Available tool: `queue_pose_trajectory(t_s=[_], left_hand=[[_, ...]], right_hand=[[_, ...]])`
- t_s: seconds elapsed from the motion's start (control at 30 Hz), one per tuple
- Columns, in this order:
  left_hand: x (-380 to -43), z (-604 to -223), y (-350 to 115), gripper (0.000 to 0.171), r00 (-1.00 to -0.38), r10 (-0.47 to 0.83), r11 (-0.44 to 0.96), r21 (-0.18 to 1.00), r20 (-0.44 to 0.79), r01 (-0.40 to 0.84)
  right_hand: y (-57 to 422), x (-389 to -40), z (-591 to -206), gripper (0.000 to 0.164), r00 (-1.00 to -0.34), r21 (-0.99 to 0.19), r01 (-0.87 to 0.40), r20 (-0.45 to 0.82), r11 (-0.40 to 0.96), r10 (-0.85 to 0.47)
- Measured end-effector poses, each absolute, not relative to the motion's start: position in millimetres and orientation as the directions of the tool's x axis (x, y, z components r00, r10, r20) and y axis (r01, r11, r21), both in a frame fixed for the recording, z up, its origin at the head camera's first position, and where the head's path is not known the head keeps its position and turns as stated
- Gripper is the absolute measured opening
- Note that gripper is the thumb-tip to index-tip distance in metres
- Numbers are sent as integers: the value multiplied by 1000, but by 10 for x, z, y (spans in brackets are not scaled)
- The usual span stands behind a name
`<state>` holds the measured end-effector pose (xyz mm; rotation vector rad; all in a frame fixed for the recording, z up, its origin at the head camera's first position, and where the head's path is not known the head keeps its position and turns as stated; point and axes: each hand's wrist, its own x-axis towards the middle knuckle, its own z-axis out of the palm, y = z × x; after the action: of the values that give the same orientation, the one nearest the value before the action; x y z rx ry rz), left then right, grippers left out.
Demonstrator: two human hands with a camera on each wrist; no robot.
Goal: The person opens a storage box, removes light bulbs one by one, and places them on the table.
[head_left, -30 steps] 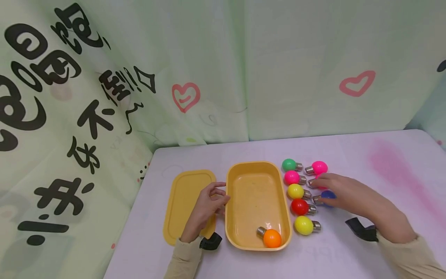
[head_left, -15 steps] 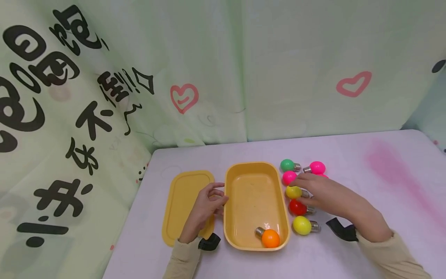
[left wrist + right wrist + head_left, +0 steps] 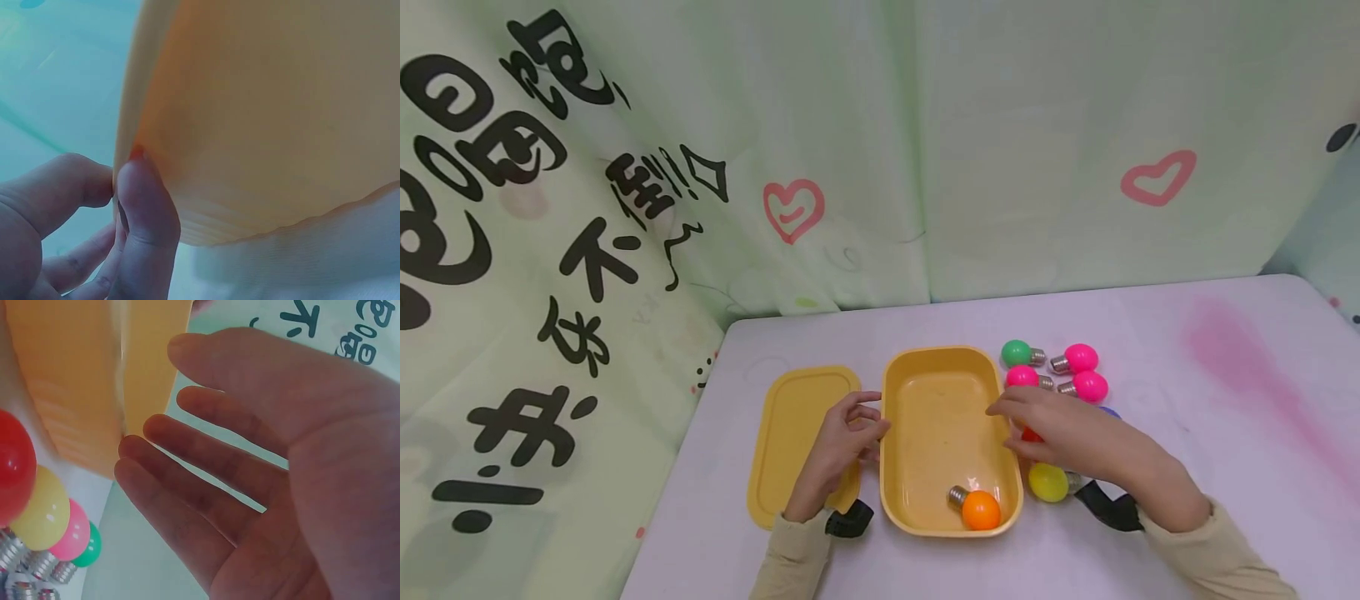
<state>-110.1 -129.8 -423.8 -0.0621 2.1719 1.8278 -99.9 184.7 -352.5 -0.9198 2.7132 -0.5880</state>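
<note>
My left hand (image 3: 842,437) is at the left side of a yellow plastic box (image 3: 943,408). In the left wrist view its thumb and forefinger pinch the box's rim. An orange light bulb (image 3: 981,510) with a metal screw base lies inside, near the front. My right hand (image 3: 1067,425) hovers at the right rim with fingers extended and nothing held, as the right wrist view shows; whether it touches the box I cannot tell. Partly beneath it in the head view are a red bulb (image 3: 15,465), a yellow bulb (image 3: 44,512) and a blue bulb (image 3: 1110,412).
Right of the box lie a green bulb (image 3: 1017,353), several pink bulbs (image 3: 1081,358) and a nearer yellow bulb (image 3: 1048,483). A flat yellow lid (image 3: 790,442) rests left of the box. Behind the white tabletop (image 3: 1165,358) hangs a pale green curtain (image 3: 1037,150).
My right hand has moved left from over the pink and blue bulbs, across the bulb rows, to the box's right rim. The left hand and orange bulb have stayed put.
</note>
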Motion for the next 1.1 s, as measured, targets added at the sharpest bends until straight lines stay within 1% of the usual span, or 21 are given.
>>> queue_pose_trajectory(t_s=[0.1,0.2,0.3,0.4,0.53,0.8,1.1], left_hand=[[-1104,-4234,-1296,49,-954,157,188,956,-256,-226],[-1107,-4231,-1296,49,-954,156,188,956,-257,-226],[-1111,-4233,-1298,48,-954,155,190,956,-255,-225],[-1113,-4238,-1299,48,-954,160,187,957,-253,-223],[-1112,-4242,-1299,49,-954,161,183,957,-254,-224],[-1118,-4261,-1302,49,-955,156,188,957,-252,-222],[-1116,-4246,-1301,48,-953,159,181,956,-259,-230]], right_hand=[[1804,-986,-3537,38,-768,-403,-569,-49,716,-638],[1772,-971,-3548,39,-742,-385,-616,-8,687,-670],[1739,-955,-3562,37,-714,-379,-655,25,654,-700],[1705,-942,-3570,37,-699,-386,-666,27,638,-714],[1655,-917,-3578,38,-710,-422,-628,-32,654,-703],[1507,-868,-3636,39,-695,-463,-573,-162,676,-700],[1404,-818,-3701,38,-650,-474,-599,-183,646,-737]])
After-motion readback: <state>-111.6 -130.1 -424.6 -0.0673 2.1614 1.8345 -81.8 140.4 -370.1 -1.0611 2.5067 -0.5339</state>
